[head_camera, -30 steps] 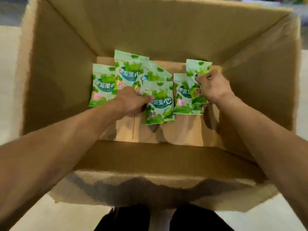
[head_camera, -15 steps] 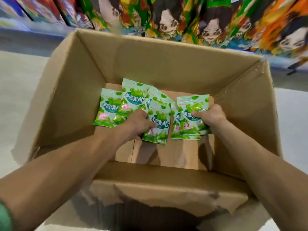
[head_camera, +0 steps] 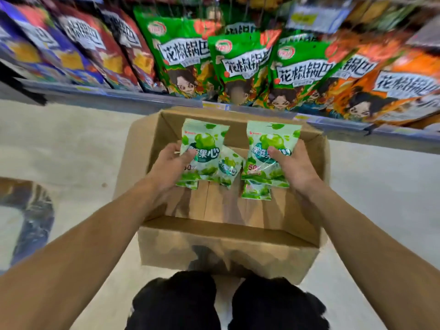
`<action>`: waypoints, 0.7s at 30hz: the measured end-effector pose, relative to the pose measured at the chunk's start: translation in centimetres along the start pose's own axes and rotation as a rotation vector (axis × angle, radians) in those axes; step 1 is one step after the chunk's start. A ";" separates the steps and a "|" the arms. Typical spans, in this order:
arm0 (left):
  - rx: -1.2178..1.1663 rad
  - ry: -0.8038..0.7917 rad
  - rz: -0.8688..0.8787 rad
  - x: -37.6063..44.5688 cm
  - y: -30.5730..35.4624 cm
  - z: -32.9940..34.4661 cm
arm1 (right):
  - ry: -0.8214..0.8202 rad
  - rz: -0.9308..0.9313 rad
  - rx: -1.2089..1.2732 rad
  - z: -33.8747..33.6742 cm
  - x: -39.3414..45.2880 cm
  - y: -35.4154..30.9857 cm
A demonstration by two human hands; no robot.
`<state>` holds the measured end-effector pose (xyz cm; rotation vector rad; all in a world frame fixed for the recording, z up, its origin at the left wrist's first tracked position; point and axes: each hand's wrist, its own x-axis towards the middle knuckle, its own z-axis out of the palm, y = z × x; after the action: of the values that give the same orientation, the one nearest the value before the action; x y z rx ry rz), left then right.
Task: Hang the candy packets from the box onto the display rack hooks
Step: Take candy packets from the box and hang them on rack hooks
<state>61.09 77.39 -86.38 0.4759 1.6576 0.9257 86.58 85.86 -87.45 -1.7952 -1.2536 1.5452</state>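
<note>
Glossy green plastic film slides easily, and that is my worry: my left hand [head_camera: 170, 167] clamps a loose fan of candy packets [head_camera: 203, 151], thumb on the front and fingers hidden behind, and one smaller packet [head_camera: 229, 166] juts out at the right of that bunch, looking ready to slip back down. My right hand [head_camera: 294, 166] pinches a second stack [head_camera: 266, 158] the same way, with a lower packet [head_camera: 257, 191] hanging out beneath the rest. Both bunches sit above the open cardboard box [head_camera: 228, 248], near its far wall. The packets are flat, pillow-shaped pouches with crimped top edges; I cannot make out the hang holes, so lining several up on one hook could snag or tear. The box is dull, soft-cornered corrugated board. Beyond it hang larger shiny snack bags [head_camera: 240, 67], crowded closely together.
</note>
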 end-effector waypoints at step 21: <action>-0.437 0.271 0.264 -42.3 43.9 -11.1 | -0.371 -0.343 0.087 -7.4 -34.8 -55.0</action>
<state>56.38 70.07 -25.08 0.2798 1.5875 1.5622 76.55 84.24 -22.78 -1.1926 -1.5408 1.7420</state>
